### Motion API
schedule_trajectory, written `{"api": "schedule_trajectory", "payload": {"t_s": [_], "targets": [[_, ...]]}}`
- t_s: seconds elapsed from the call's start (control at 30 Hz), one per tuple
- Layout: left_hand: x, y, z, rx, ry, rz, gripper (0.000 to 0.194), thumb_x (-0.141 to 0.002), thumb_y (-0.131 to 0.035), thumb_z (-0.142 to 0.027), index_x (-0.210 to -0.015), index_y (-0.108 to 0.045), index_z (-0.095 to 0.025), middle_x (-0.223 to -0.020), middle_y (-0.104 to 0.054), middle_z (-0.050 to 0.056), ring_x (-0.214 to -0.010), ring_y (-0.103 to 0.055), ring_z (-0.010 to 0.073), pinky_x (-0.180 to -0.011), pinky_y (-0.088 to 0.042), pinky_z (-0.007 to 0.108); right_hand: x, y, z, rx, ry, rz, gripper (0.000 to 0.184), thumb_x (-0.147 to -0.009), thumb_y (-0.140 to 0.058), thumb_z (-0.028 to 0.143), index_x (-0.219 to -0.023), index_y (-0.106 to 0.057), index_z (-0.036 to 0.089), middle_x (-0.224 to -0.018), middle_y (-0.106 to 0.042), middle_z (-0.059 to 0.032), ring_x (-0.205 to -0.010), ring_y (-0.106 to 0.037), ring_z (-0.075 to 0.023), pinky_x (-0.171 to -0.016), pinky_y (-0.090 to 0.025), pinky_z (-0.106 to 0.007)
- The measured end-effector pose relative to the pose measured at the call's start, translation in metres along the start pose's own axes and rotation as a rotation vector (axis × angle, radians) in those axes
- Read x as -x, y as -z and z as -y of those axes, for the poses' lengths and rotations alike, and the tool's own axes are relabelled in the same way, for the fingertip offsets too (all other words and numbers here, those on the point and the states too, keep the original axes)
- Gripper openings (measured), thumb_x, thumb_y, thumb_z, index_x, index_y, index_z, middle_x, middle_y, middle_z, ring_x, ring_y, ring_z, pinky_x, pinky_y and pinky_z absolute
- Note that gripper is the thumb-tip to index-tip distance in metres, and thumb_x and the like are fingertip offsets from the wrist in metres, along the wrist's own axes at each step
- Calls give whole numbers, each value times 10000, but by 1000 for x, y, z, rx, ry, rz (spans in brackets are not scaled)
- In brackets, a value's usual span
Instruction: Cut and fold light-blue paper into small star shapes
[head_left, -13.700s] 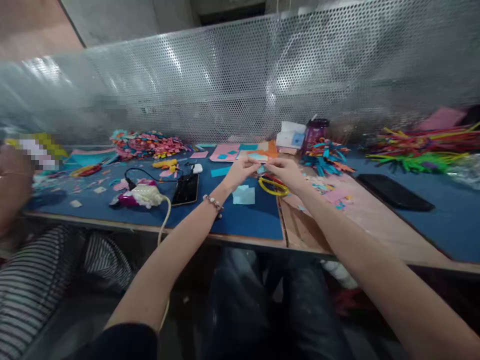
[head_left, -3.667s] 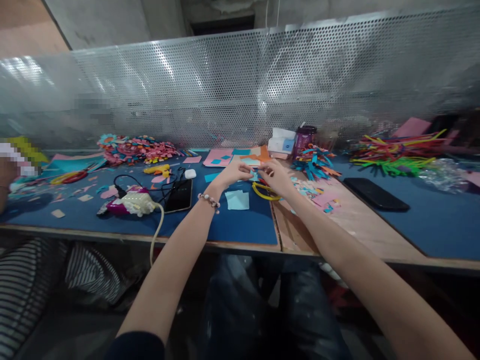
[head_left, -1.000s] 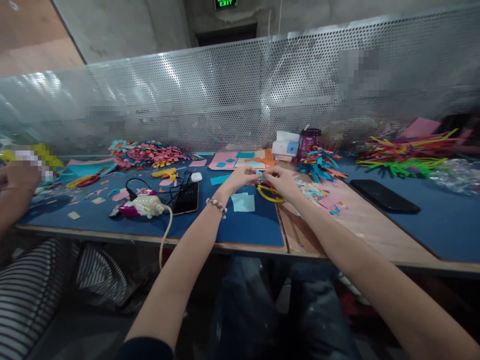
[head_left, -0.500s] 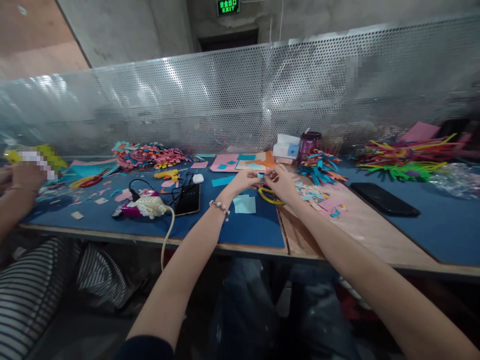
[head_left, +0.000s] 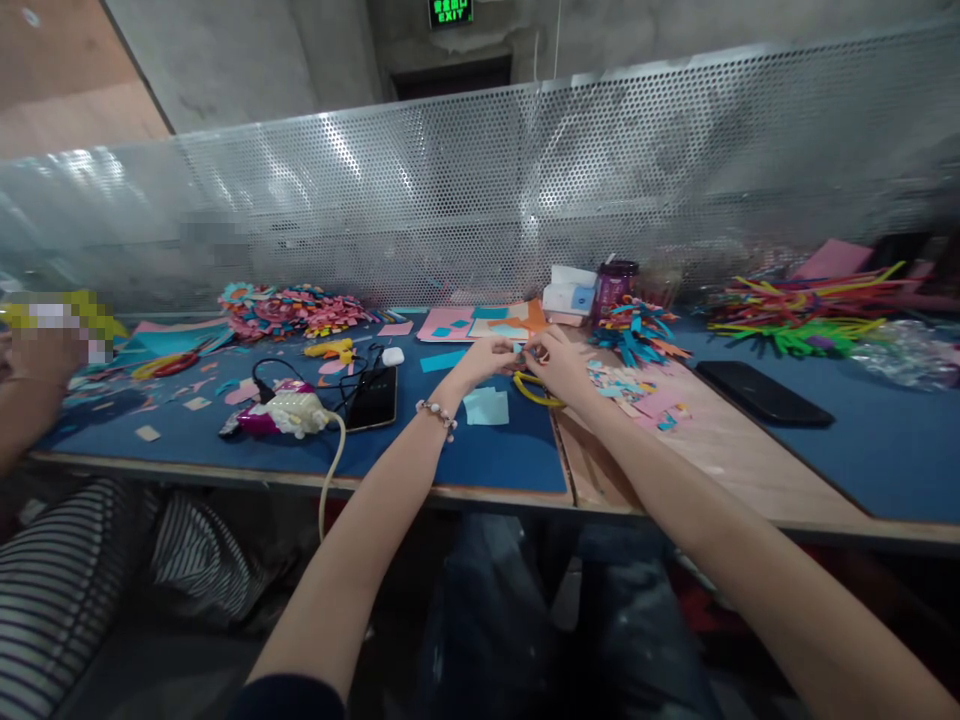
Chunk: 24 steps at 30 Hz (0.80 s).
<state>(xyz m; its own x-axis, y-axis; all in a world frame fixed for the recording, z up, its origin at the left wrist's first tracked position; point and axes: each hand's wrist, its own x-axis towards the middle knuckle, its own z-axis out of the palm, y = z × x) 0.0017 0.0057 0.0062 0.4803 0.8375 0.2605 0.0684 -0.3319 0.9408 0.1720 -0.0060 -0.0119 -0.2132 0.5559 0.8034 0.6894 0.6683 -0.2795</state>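
Note:
My left hand (head_left: 487, 362), with a bead bracelet at the wrist, pinches a small light blue paper piece (head_left: 520, 357). Its fingertips meet those of my right hand (head_left: 556, 362), which is closed at the piece's other side. Fingers cover most of the paper. Under my right hand lie yellow handles (head_left: 534, 392), apparently of scissors; the rest of them is hidden. Pale blue paper squares (head_left: 486, 406) lie on the blue mat (head_left: 510, 465) just below my hands. A bright blue paper strip (head_left: 442, 361) is to the left of my left hand.
Coloured paper sheets (head_left: 442, 325) lie behind my hands, beside a tissue pack (head_left: 568, 292) and purple jar (head_left: 616, 285). Left are a phone (head_left: 375, 398), power strip (head_left: 289, 413) and glue gun (head_left: 330, 349). A co-worker's hand (head_left: 45, 355) works far left. A black phone (head_left: 761, 393) lies right.
My hands stay together in nearly the same place. Less of the light blue paper piece shows between the fingers now. The whole view has shifted slightly.

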Motion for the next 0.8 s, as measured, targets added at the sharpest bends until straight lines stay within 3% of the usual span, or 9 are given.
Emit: {"api": "schedule_trajectory", "payload": {"t_s": [0.8], "targets": [[4, -8, -9, -10, 20, -22, 144, -768, -596, -160, -902, -605, -107, -837, -660, 73, -713, -625, 112, -743, -503, 292, 1, -3, -7, 101, 31, -31, 86, -821, -500, 225, -825, -583, 201, -911, -553, -79, -836, -548, -213, -727, -452, -334]]}}
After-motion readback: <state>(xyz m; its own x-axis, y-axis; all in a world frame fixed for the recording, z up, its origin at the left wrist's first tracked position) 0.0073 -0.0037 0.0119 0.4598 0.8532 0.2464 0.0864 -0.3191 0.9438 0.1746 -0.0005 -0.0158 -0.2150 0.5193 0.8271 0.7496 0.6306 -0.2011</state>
